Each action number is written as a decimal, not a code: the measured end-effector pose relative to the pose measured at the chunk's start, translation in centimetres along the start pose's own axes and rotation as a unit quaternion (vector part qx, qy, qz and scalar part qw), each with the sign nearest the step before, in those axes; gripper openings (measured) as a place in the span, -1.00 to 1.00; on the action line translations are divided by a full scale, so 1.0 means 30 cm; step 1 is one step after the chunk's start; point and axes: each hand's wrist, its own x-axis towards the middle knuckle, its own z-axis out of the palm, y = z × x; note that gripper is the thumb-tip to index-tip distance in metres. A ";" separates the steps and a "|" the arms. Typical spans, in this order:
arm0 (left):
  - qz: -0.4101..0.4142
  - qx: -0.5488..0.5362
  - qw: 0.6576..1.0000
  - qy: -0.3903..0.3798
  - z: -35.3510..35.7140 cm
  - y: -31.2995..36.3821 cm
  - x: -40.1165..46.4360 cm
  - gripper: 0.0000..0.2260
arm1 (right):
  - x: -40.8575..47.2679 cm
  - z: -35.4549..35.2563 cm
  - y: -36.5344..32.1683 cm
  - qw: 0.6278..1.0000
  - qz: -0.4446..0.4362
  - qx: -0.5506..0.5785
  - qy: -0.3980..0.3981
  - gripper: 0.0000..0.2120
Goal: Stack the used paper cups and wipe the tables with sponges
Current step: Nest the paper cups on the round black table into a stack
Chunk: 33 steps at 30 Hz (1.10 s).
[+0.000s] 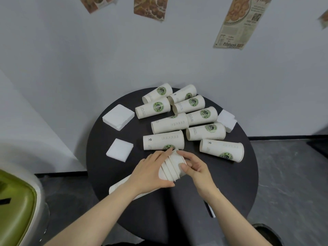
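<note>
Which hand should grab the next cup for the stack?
Probably the right hand. The left hand grips the nested stack along its side, while the right only pinches its end, and a loose cup lies on the right side.

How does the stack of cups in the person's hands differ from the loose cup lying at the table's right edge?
The nested stack is several cups pushed together, rims lined up in a row; the loose cup is single. The stack is gripped by the left hand and right hand; the loose cup lies untouched on the black table. The loose cup shows a green logo; none shows on the stack. Both are white paper and lie on their sides.
</note>
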 end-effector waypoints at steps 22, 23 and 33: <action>-0.106 -0.010 0.992 0.065 -0.070 -0.026 -0.065 0.02 | 0.379 -0.166 0.058 0.973 0.047 -0.222 0.048 -0.61; -0.112 -0.005 0.992 0.065 -0.077 -0.028 -0.071 0.02 | 0.404 -0.169 0.063 0.971 0.052 -0.232 0.037 -0.60; -0.164 -0.007 0.982 0.093 -0.103 -0.058 -0.138 0.01 | 0.472 -0.119 0.146 0.976 0.103 -0.188 0.030 -0.71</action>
